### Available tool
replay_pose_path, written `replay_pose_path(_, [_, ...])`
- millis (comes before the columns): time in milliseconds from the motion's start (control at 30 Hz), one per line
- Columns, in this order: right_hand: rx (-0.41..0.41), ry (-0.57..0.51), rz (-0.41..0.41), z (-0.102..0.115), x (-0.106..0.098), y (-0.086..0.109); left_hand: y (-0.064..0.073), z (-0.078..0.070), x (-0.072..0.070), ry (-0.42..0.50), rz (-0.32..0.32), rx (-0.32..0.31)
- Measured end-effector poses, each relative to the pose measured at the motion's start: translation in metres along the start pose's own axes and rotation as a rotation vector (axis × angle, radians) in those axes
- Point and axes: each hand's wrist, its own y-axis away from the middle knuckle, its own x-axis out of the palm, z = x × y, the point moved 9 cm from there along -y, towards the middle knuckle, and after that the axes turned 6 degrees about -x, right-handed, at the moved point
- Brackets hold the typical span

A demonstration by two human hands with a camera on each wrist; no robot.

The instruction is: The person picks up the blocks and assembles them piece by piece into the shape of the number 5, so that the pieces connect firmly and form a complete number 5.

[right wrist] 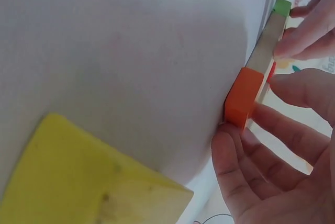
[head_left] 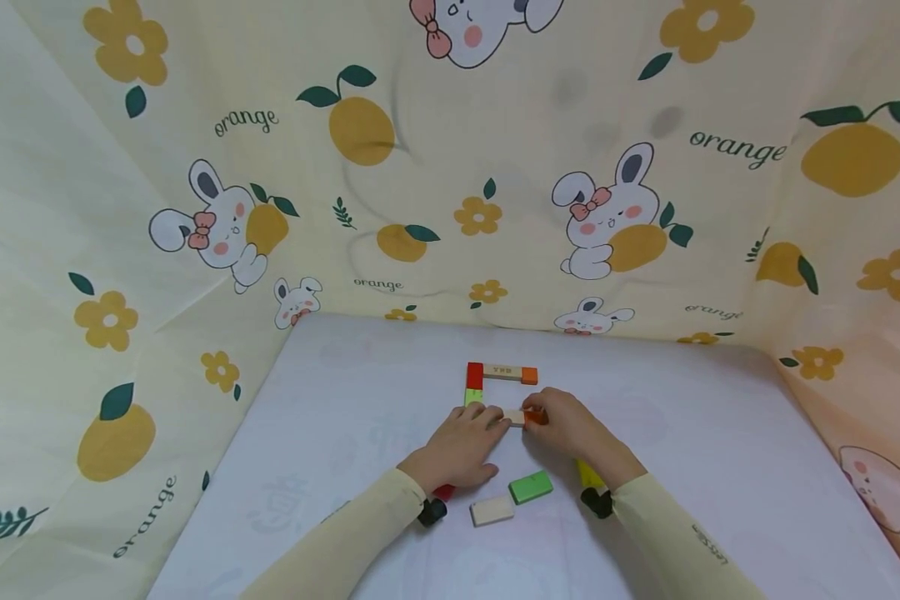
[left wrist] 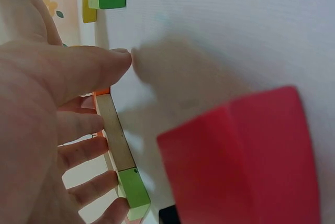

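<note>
My left hand point(head_left: 461, 442) lies with extended fingers along a row of blocks, the fingertips against a plain wooden block point(left wrist: 115, 132) and a light green block point(left wrist: 134, 192). At the row's right end, my right hand point(head_left: 570, 421) pinches an orange block point(right wrist: 243, 93) between thumb and fingers, its inner end against the wooden block. Behind the hands, a red block point(head_left: 475, 375), a wooden block with print point(head_left: 502, 372) and a second orange block point(head_left: 529, 375) continue the figure, joined at a corner. The left hand covers part of the near row in the head view.
Closer to me lie a green block point(head_left: 531, 487) and a loose plain block point(head_left: 492, 511). A red block point(left wrist: 241, 156) sits under my left wrist, a yellow block point(right wrist: 94, 177) under my right. A printed cloth point(head_left: 435, 183) hangs behind the white table point(head_left: 330, 467).
</note>
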Motion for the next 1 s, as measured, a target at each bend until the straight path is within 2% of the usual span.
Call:
replay_pose_path(200, [-0.018,-0.042,-0.004,0.0,-0.004,0.004,0.001,0.0,0.0,0.01,0.014,0.004])
replay_pose_path(367, [-0.022,-0.066,-0.049,-0.009,-0.017,0.013,0.001,-0.001,-0.005,0.001,0.011,0.005])
replay_pose_path(633, [-0.036,-0.06,-0.095,-0.016,-0.041,0.037,0.001,0.001,-0.002,-0.003,0.011,-0.005])
replay_pose_path(1000, [-0.077,-0.005,-0.075,-0.016,-0.059,0.074,0.002,0.001,-0.002,0.016,0.007,0.0])
